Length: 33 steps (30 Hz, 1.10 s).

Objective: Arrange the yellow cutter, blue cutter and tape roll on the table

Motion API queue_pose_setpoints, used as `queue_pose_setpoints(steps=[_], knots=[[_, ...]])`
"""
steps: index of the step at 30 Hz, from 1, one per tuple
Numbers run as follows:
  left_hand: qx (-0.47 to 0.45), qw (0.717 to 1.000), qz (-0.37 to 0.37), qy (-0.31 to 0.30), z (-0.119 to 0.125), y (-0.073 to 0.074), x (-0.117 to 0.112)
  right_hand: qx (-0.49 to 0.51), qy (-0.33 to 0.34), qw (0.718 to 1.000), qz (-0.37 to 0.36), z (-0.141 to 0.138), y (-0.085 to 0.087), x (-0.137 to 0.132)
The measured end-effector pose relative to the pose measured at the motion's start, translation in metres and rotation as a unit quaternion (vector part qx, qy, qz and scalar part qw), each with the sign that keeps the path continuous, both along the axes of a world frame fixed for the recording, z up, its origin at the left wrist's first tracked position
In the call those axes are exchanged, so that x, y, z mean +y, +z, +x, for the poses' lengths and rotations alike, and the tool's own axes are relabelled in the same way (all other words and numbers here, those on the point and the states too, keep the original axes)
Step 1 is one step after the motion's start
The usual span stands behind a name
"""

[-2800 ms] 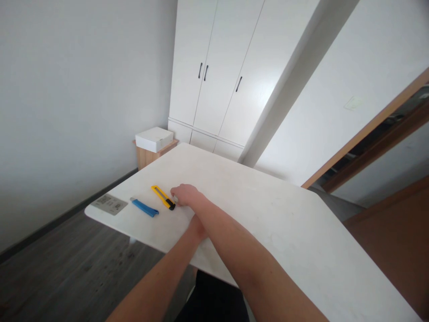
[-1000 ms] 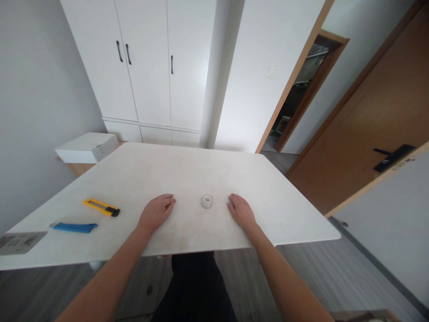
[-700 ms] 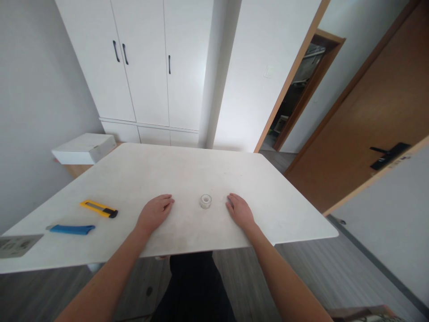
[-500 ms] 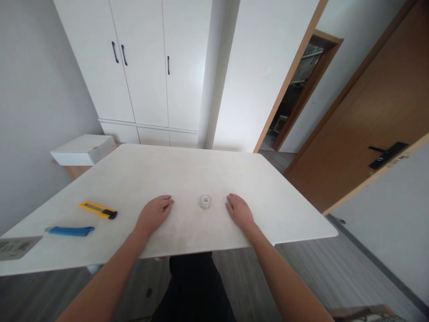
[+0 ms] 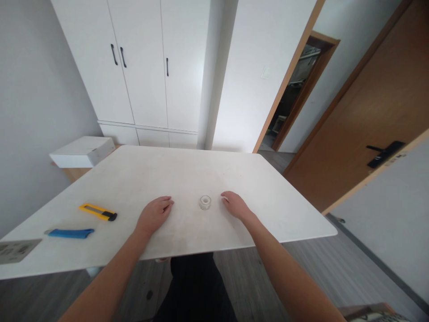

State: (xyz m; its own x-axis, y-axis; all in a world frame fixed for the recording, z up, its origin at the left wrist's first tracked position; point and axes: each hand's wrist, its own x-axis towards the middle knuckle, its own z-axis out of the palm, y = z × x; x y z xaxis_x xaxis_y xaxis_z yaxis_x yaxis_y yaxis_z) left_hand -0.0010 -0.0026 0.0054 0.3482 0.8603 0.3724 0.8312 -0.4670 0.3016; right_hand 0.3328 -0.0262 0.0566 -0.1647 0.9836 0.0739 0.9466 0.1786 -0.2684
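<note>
Okay, so picture a clock face with the small clear roll point(image 5: 205, 202) at the centre and 12 pointing away from the person. It looks like tape to me, but it's too small to swear to. It's lying flat on the white counter point(image 5: 187, 170), between the two hands and touching neither.

The left hand point(image 5: 155, 214) is at 9 o'clock, back upward, fingers loosely bent. The right hand point(image 5: 234, 204) is at 3 o'clock, slightly nearer the roll, fingertips pointing in at it and seemingly a bit off the surface. Can't tell if either one has something tucked in it, since the undersides are hidden.

My read is that this is the positioning stage, with the roll sitting ungripped. Picking it up from here would call for a short sideways reach from 3 and a light pinch on the rim, because something that small could skid or roll away.

As for the rest: a yellow cutter point(image 5: 98, 212) sits at 9, past the left hand, with a blue cutter point(image 5: 71, 233) and a printed label point(image 5: 20, 251) toward 8. There's a white box point(image 5: 83, 151) off at 10, beyond the counter's edge. The left arm would be in the way of the right hand reaching those cutters, but they're well outside its path to the roll.
</note>
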Motion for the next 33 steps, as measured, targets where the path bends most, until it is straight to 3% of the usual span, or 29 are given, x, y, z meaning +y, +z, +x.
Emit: queue_pose_setpoints(steps=[3, 6, 9, 15, 19, 23, 27, 30, 33], knots=[[-0.009, 1.0, 0.0, 0.002, 0.0, 0.0, 0.0, 0.0, 0.058, 0.998, 0.001, -0.029, 0.023, 0.007], [-0.014, 1.0, 0.001, 0.001, 0.0, -0.001, 0.001, -0.055, 0.094, 0.992, -0.07, -0.057, 0.034, 0.014], [-0.017, 1.0, 0.003, -0.001, -0.001, -0.002, 0.002, -0.129, 0.111, 0.978, -0.119, -0.076, 0.031, 0.022], [-0.005, 1.0, 0.001, -0.003, -0.002, -0.004, 0.003, -0.194, 0.122, 0.966, -0.115, -0.085, 0.019, 0.029], [-0.014, 1.0, -0.003, 0.002, 0.0, -0.001, 0.002, -0.197, 0.089, 0.968, -0.132, -0.053, 0.023, 0.034], [-0.017, 1.0, -0.003, 0.001, 0.0, 0.0, 0.001, -0.191, -0.041, 0.971, -0.136, 0.019, 0.035, 0.043], [-0.029, 1.0, -0.004, -0.002, 0.0, -0.001, 0.002, -0.192, -0.115, 0.964, -0.145, 0.084, 0.043, 0.05], [-0.037, 0.999, -0.006, -0.001, 0.0, -0.002, 0.003, -0.187, -0.138, 0.96, -0.154, 0.106, 0.041, 0.053], [-0.027, 1.0, -0.008, 0.001, 0.0, -0.001, 0.003, -0.179, -0.138, 0.96, -0.164, 0.11, 0.037, 0.055]])
